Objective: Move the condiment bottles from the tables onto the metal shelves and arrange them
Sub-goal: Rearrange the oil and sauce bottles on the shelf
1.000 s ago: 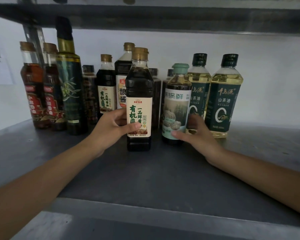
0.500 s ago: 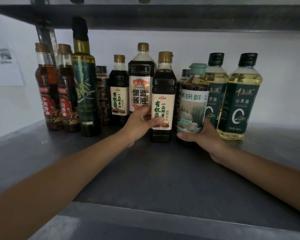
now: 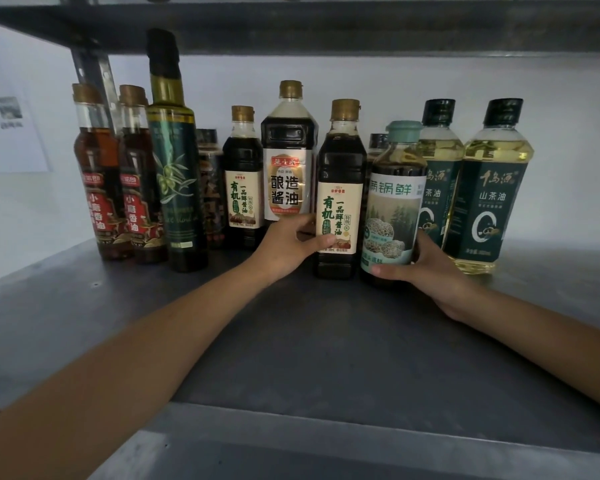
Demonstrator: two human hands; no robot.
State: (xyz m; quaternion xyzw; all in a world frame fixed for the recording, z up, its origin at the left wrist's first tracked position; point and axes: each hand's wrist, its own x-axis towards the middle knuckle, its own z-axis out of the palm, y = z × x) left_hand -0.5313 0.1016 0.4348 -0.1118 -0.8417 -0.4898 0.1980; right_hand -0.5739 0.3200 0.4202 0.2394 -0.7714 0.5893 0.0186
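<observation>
At centre frame, the left grip [image 3: 291, 245] is clenched round the lower label of a dark soy sauce bottle [image 3: 340, 161], thumb across the front. Just to its right, the right grip [image 3: 426, 271] clasps the base of a green-capped bottle [image 3: 395, 188]. Both stand upright on the metal shelf [image 3: 326, 341], side by side, fronting a row of some 9 other bottles [image 3: 288, 168]. I judge this shelf nearly stocked, with letting go and straightening left; no worktop is in view.
</observation>
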